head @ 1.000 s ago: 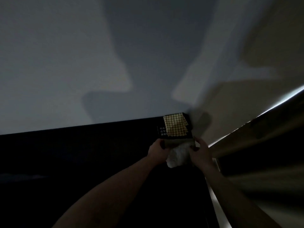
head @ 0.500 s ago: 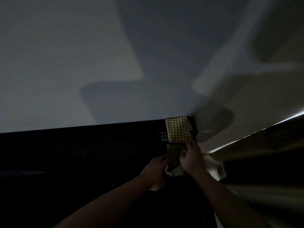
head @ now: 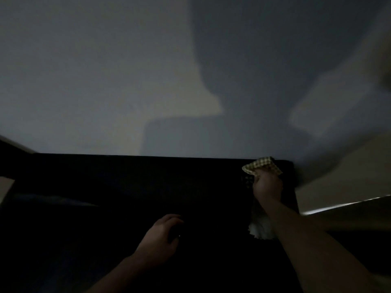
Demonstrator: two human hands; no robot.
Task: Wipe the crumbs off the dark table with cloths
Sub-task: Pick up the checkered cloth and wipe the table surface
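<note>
The dark table fills the lower half of the head view, and no crumbs can be made out in the dim light. My right hand reaches to the table's far right corner, fingers closed on a yellow checked cloth. A crumpled white cloth lies on the table, partly hidden under my right forearm. My left hand rests near the table's middle with curled fingers. Whether it holds anything is lost in the dark.
A pale wall rises right behind the table's far edge. A small dark object with white markings sits beside the checked cloth. To the right of the table is a light surface with a bright strip.
My hands have separated: the left one drew back toward the table's middle, letting go of the white cloth. The right hand moved up and closed on the checked cloth. The view swung left.
</note>
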